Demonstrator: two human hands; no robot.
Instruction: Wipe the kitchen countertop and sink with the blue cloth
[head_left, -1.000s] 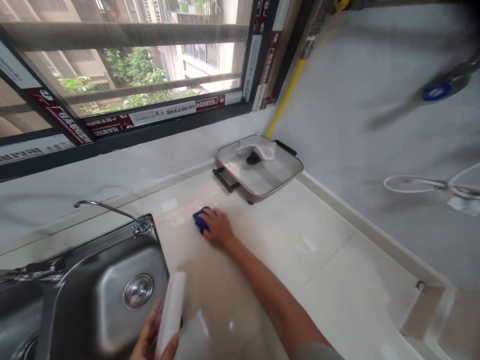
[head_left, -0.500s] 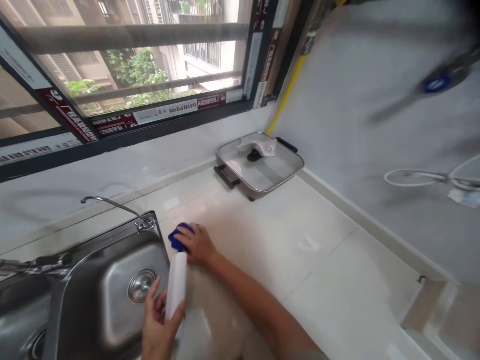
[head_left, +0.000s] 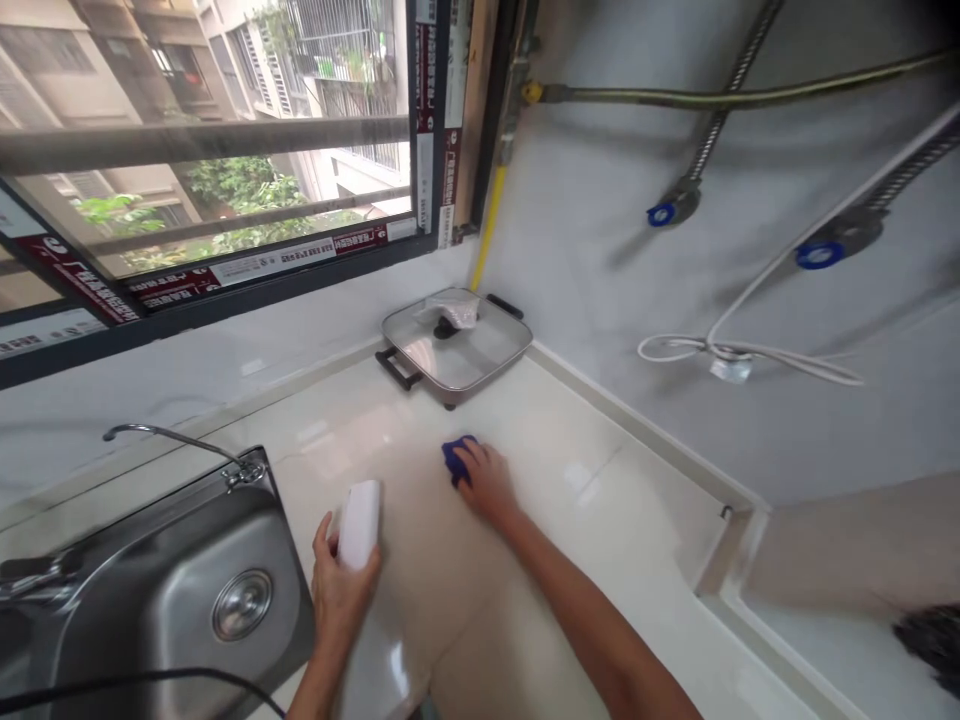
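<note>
My right hand presses a bunched dark blue cloth against the pale glossy countertop, its fingers curled over the cloth. Closed around a smooth white box-shaped object is my left hand, with the thumb on one side and fingers on the other. What exactly the white object is I cannot make out. It is held tilted just above or on the counter, right of the steel sink.
A rectangular electric pan with a glass lid stands in the far corner. The sink has a thin curved tap. A black cable crosses the lower left. Pipes with blue-ringed valves and a coiled white cord hang on the right wall.
My right hand has slid the blue cloth rightward across the counter, away from the sink. My left hand has moved off the sink edge over the counter with the white object. The view has turned right.
</note>
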